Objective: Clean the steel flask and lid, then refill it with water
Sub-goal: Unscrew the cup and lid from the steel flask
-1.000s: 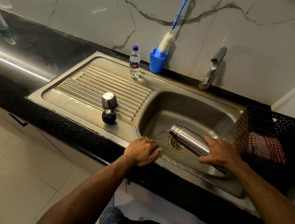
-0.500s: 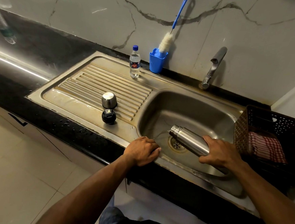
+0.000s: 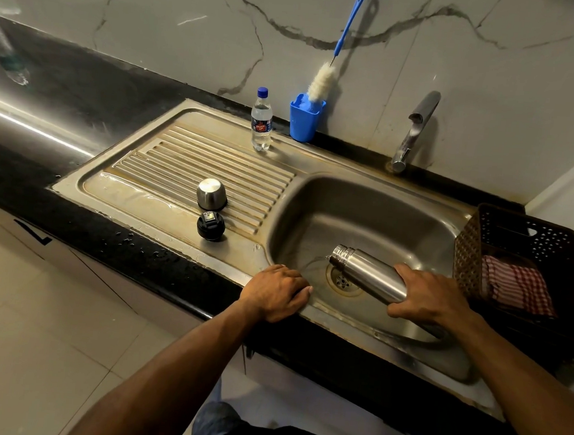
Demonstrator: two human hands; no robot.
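My right hand (image 3: pixel 434 297) is wrapped around the lower body of the steel flask (image 3: pixel 367 273), fingers closed over it, holding it tipped nearly level over the sink (image 3: pixel 376 203) with its open mouth pointing away to the left, just above the drain (image 3: pixel 342 281). A thin trickle of water runs from the mouth. My left hand (image 3: pixel 278 292) lies flat, palm down and holding nothing, on the sink's front rim where it meets the black worktop (image 3: pixel 133 236).

Room to move: beyond the flask's mouth the basin is open up to its back wall, and the tap (image 3: pixel 416 131) stands behind it, well apart. Close on the outer side of my right hand sits the dark basket (image 3: pixel 504 227) with a red checked cloth (image 3: pixel 517 287) inside — little clearance there. Past my left hand, on the ribbed drainboard, the steel cup lid (image 3: pixel 211 194) stands upside down with the black stopper (image 3: pixel 211 225) just in front of it, near the board's front lip. Farther back a small water bottle (image 3: pixel 261 121) and a blue holder (image 3: pixel 305 117) with a bottle brush (image 3: pixel 323 81) stand against the wall.

Against half a second ago, I see almost no change — both hands and the flask are where they were, the tilt about the same.
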